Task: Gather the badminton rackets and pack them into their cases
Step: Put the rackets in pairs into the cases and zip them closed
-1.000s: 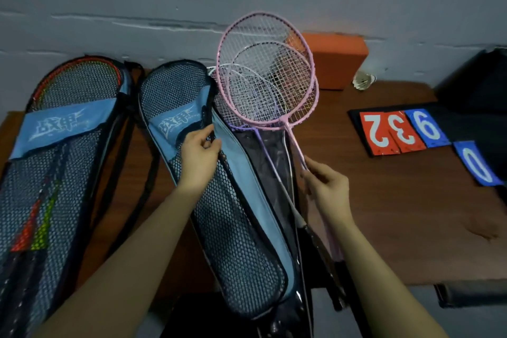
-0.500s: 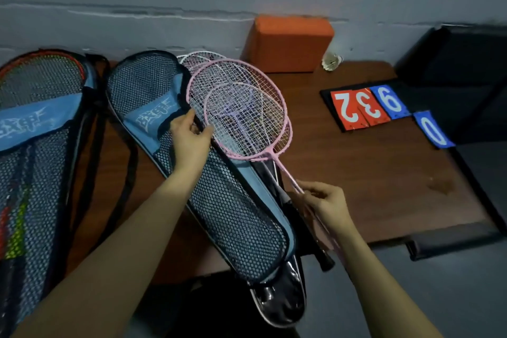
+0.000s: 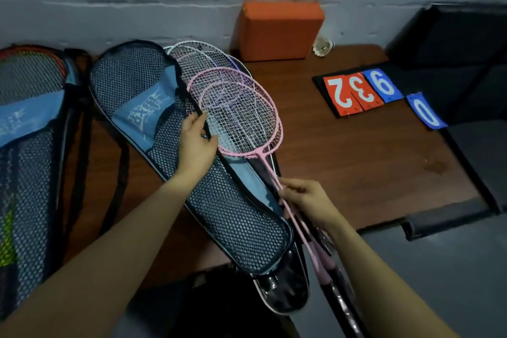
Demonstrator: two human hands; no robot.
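An open mesh racket case (image 3: pixel 219 200) with a blue band lies diagonally on the brown table (image 3: pixel 356 159). My left hand (image 3: pixel 196 143) grips the edge of its raised flap. My right hand (image 3: pixel 307 200) pinches the thin shafts of two pink rackets (image 3: pixel 238 115), whose heads rest low over the case's open side. White and pale purple rackets (image 3: pixel 197 60) lie underneath, their heads poking out at the case's top. A second case (image 3: pixel 24 129) at the left holds red-framed rackets.
An orange block (image 3: pixel 277 30) stands against the wall, a shuttlecock (image 3: pixel 323 48) beside it. A flip scoreboard (image 3: pixel 365 90) with red and blue number cards lies at the right. A dark bag (image 3: pixel 452 44) sits at far right. The table's front edge runs under my right forearm.
The pink rackets came down from upright and slid back toward me, settling over the open case. My left hand kept its hold on the flap. The camera tilted downward.
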